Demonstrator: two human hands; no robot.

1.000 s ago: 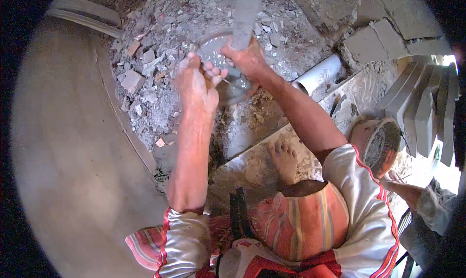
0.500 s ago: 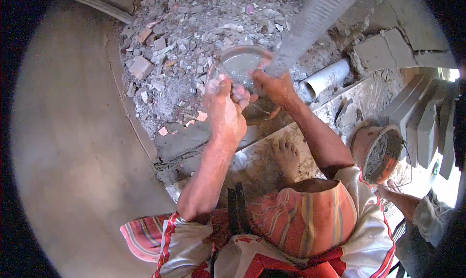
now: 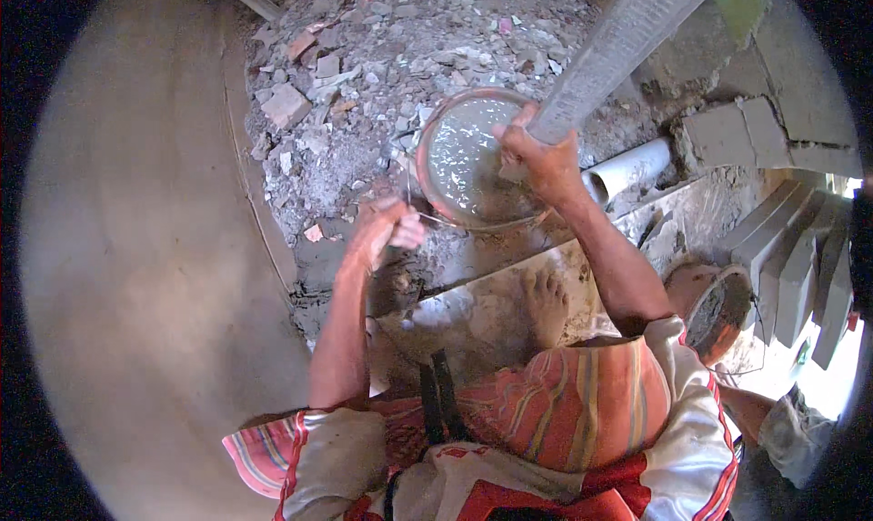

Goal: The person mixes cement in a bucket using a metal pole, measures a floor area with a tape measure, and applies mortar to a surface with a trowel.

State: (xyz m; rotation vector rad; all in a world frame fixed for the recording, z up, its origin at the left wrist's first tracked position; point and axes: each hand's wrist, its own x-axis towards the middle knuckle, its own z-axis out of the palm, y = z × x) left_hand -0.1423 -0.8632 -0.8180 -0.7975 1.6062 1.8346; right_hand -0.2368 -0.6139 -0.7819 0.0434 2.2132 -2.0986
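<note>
A round bucket (image 3: 459,171) of cloudy water sits among the rubble in front of me. My right hand (image 3: 538,157) is closed round a long grey bar (image 3: 627,44) at its lower end, over the bucket's right side; the bar slants up to the top right. My left hand (image 3: 389,228) is down at the bucket's near left, fingers curled on its thin wire handle. My bare foot (image 3: 546,303) rests on the dirty ledge below the bucket.
Broken rubble (image 3: 341,48) fills the ground beyond, a smooth grey surface (image 3: 136,230) lies left, and a white pipe (image 3: 637,165) lies right of the bucket. Farther right are cracked blocks (image 3: 732,130), several leaning slabs (image 3: 791,275), a second bucket (image 3: 709,307) and another person's grey-clothed limb (image 3: 791,430).
My left hand has moved down and left from the bucket's top to beside it. My right hand and the grey bar have swung right, and more of the water shows.
</note>
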